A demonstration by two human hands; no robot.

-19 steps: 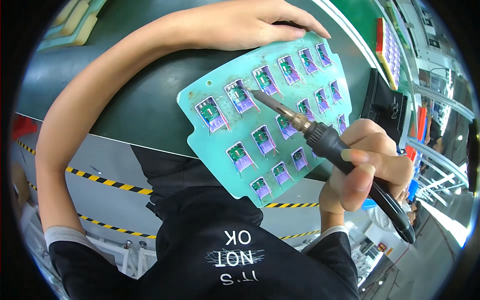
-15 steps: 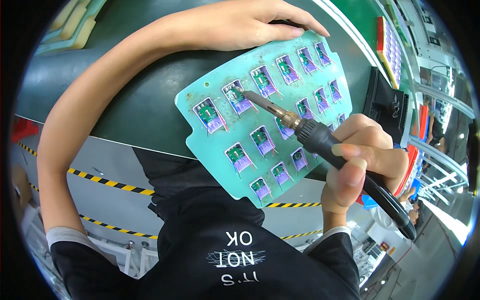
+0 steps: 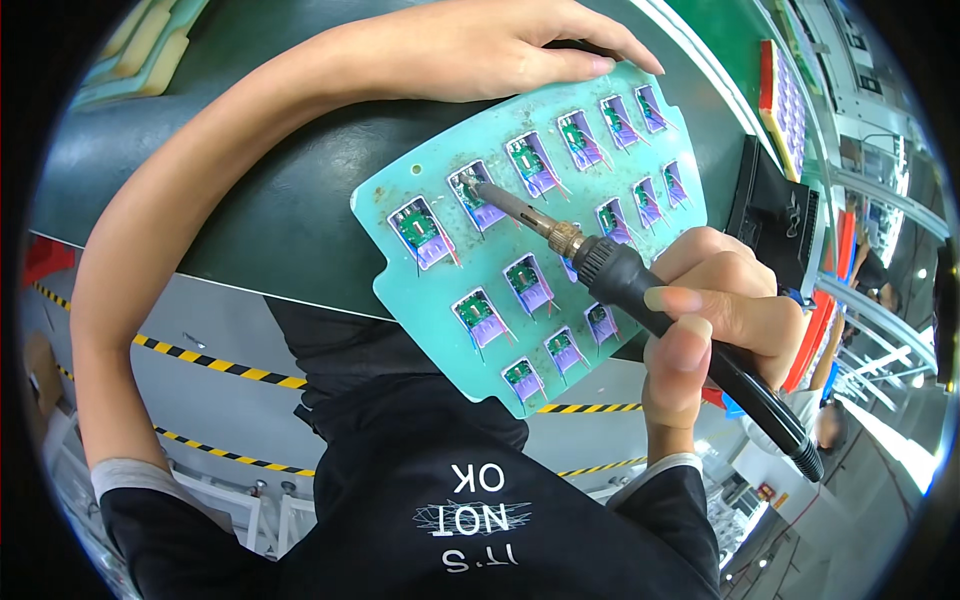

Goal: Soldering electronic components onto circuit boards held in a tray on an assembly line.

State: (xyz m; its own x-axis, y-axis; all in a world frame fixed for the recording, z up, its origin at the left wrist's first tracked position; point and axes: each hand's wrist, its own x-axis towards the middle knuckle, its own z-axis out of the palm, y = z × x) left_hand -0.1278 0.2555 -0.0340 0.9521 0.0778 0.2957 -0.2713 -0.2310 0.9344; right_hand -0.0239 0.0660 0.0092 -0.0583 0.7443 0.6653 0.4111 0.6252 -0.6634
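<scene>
One slot on: iron tip (image 3: 470, 182) slid toward 9 o'clock | right hand (image 3: 705, 310) gripping soldering iron (image 3: 640, 295) | left hand (image 3: 490, 45) open, flat, pinning green panel (image 3: 450, 260) at 12 o'clock

A dark green tabletop (image 3: 250, 190) carries a pale green board (image 3: 540, 250), which lies flat and overhangs the near edge. The left fingers (image 3: 600, 62) press the board's far edge. Foam pads (image 3: 140, 45) lie well left of them.
</scene>
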